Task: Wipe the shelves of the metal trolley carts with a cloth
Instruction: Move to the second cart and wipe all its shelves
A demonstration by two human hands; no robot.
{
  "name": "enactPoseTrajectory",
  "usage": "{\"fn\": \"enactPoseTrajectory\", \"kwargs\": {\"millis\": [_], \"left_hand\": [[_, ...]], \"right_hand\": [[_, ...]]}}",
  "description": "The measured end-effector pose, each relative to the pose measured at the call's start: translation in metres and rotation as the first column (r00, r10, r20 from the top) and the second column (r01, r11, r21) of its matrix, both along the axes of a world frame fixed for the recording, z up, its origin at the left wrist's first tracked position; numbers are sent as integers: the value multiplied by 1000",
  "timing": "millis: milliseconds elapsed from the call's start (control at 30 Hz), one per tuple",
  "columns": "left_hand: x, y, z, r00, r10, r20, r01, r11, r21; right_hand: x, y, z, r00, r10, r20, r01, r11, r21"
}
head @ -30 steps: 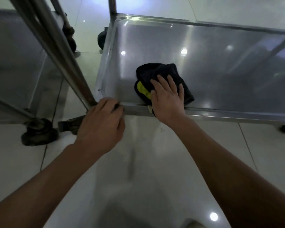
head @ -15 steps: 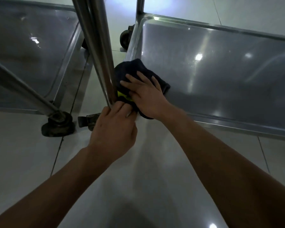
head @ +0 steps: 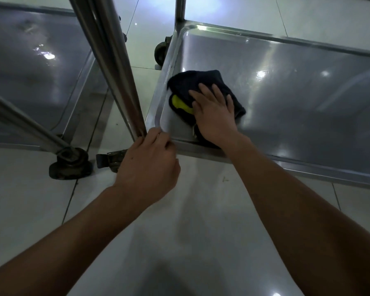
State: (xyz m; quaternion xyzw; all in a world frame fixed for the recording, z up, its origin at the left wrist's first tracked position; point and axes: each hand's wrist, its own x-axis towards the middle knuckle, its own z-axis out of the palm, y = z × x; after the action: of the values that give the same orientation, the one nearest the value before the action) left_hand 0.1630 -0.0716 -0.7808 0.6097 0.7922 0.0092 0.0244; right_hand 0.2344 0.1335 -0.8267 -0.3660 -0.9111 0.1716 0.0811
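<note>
The right hand (head: 215, 116) lay flat, fingers straight, pressing the dark cloth (head: 203, 90) onto the shelf (head: 297, 99) near its left front corner. The left hand (head: 147, 165) was curled round the shelf's corner beside the post (head: 111, 60). A second trolley (head: 30, 67) stood alongside on the floor (head: 201, 231).

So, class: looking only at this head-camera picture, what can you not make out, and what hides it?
- Head view: part of the cloth lies under the right hand.
- Head view: the shelf runs off the right edge.
- Head view: the left hand covers the foot of the upright post, so its fingers' grip cannot be told.
- Head view: the post's top is cut off.
</note>
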Motion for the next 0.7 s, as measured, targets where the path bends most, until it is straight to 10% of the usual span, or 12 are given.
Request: {"fn": "enactPoseTrajectory", "kwargs": {"millis": [700], "left_hand": [[47, 60, -15, 985, -125, -119, 115, 990, -88]], "right_hand": [[146, -8, 4, 928, -372, 35, 371, 928, 30]]}}
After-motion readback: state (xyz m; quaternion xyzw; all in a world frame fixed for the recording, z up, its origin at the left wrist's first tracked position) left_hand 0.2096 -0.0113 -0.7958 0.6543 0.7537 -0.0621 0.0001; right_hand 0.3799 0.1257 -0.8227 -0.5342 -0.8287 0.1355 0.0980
